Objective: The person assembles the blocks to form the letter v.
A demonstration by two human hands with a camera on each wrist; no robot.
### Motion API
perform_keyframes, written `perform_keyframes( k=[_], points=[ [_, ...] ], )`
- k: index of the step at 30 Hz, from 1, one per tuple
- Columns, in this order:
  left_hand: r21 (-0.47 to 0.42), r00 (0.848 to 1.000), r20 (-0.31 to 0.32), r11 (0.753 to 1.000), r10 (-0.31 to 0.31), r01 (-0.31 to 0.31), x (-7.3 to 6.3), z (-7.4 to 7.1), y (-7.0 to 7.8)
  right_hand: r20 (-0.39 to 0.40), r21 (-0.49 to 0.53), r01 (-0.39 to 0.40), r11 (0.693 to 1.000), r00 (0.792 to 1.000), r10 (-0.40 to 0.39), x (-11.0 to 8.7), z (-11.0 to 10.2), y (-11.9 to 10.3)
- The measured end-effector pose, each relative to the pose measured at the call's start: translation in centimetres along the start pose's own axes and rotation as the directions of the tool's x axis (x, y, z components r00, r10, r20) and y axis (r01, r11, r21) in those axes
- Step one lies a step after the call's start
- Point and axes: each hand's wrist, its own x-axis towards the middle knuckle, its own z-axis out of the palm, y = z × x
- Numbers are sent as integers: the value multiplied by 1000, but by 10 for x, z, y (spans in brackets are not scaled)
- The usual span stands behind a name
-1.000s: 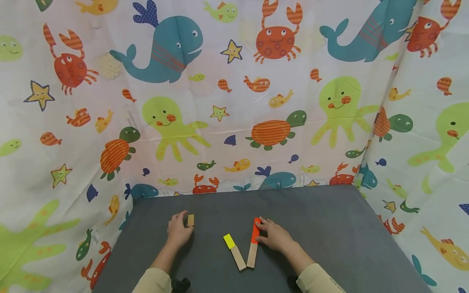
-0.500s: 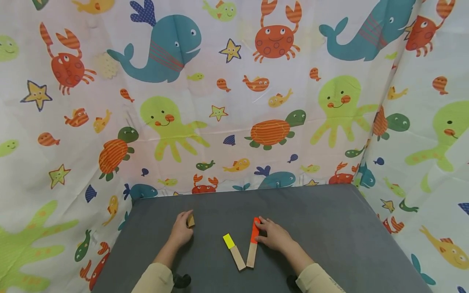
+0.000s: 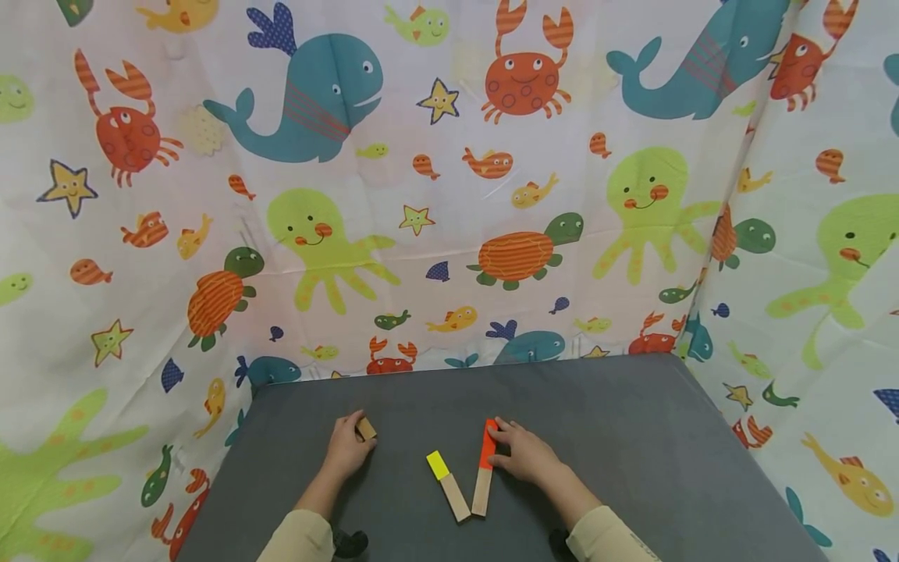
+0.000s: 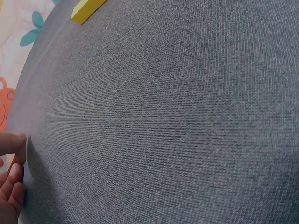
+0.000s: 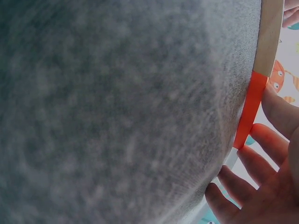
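Note:
My left hand (image 3: 346, 448) pinches a small plain wooden block (image 3: 366, 428) between thumb and fingers at the table's left. The block lies slanted; in the left wrist view only a sliver of it shows beside the fingertips (image 4: 17, 172). With its thumb and fingertips, my right hand (image 3: 528, 454) touches the right side of an orange-red block (image 3: 488, 446). That block lines up end to end with a plain wooden block (image 3: 481, 493). To their left lies a yellow block (image 3: 438, 465), end to end with another wooden block (image 3: 456, 499). The two rows form a V.
The blocks lie on a dark grey cloth-covered table (image 3: 604, 421). A white curtain printed with sea animals (image 3: 449, 187) rises behind the table's far edge and along its sides.
The small wooden block at my left hand has turned from straight to slanted, its near end swinging right, as the fingers closed round it. My right hand stays at the orange-red block.

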Motion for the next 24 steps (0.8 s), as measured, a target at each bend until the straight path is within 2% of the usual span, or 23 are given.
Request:
perform_keyframes(
  k=[3, 7, 16, 24],
  points=[
    [14, 1000, -6, 1000, -13, 13, -1, -1, 1, -2, 10, 5, 1000, 1000, -5, -1, 0, 0],
    [34, 1000, -22, 999, 3, -2, -2, -2, 1, -3, 15, 8, 1000, 1000, -8, -1, 0, 0],
    [6, 999, -42, 1000, 15, -15, -6, -4, 2, -4, 12, 2, 1000, 1000, -2, -2, 3, 0],
    [3, 999, -31, 999, 40, -39, -5, -5, 17, -3, 14, -6, 1000, 1000, 7, -1, 2, -1]
  ],
)
